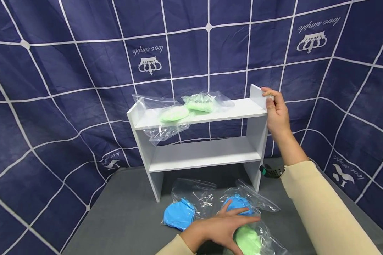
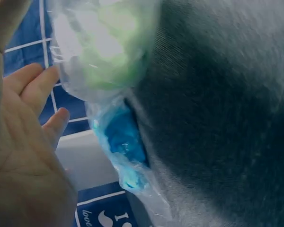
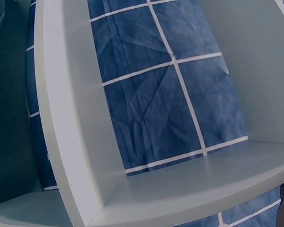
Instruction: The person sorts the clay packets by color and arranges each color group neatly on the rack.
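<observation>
Lying just beside the left hand (image 1: 219,228) is a bagged green bundle (image 1: 248,241).

Navy cloth (image 1: 229,49) hangs behind and along both sides, crossed by white gridlines (image 1: 209,53) with pale marks (image 1: 209,27) at some intersections. White crowns (image 1: 150,65) and "love simple" lettering (image 1: 148,50) appear upside down across its back. A dark grey surface (image 1: 115,212) spreads below.

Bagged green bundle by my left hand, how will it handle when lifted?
The clear bag looks thin and wrinkled, so it'll probably flop. Its glossy surface might feel slippery. The green bundle inside looks rounded, so may sag as one lump.
</observation>
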`<state>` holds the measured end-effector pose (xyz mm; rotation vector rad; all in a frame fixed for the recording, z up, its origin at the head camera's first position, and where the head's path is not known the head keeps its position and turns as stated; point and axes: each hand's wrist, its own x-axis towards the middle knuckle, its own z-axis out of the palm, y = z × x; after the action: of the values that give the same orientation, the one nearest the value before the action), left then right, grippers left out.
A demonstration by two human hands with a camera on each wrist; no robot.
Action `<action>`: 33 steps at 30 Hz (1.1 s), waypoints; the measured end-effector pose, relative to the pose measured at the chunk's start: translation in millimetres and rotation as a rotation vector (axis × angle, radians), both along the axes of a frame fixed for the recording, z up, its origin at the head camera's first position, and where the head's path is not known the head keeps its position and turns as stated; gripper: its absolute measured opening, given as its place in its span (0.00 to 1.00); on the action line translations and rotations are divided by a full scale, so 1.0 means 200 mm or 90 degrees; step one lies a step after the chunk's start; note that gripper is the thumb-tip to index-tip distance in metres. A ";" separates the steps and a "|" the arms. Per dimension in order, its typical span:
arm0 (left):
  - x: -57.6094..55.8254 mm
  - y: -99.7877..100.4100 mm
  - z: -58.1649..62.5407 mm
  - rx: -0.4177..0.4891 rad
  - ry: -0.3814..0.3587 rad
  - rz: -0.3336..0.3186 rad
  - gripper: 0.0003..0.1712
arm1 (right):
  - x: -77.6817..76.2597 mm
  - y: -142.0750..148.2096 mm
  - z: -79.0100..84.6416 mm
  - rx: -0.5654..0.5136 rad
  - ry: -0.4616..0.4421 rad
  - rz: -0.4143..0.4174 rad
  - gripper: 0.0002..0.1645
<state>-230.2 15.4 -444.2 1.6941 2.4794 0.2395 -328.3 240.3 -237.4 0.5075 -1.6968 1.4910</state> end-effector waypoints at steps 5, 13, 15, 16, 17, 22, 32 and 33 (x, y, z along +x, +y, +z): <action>-0.01 0.02 -0.02 -0.051 0.004 -0.010 0.63 | 0.00 0.00 0.02 -0.009 0.008 0.012 0.17; 0.00 0.03 -0.07 -0.097 0.030 -0.008 0.68 | -0.03 0.01 0.01 -0.016 0.018 0.013 0.17; 0.00 0.03 -0.09 -0.087 0.036 0.006 0.69 | -0.04 0.01 0.00 -0.017 0.018 0.015 0.17; -0.01 0.04 -0.10 -0.077 0.037 0.013 0.69 | -0.05 0.02 0.00 -0.017 0.018 0.014 0.17; -0.01 0.04 -0.10 -0.068 0.039 0.022 0.69 | -0.05 0.02 0.00 -0.018 0.019 0.014 0.17; -0.01 0.06 -0.14 -0.044 0.054 0.068 0.68 | -0.11 0.05 -0.02 -0.023 0.015 0.014 0.17; 0.01 0.06 -0.15 -0.010 0.091 0.083 0.59 | -0.07 0.03 -0.02 -0.023 0.007 0.014 0.16; 0.02 0.06 -0.16 0.000 0.102 0.080 0.58 | -0.06 0.03 -0.02 -0.022 0.005 0.013 0.15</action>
<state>-226.9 26.8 -475.9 1.6190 2.7049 0.1202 -341.1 245.4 -241.0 0.5125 -1.6617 1.5276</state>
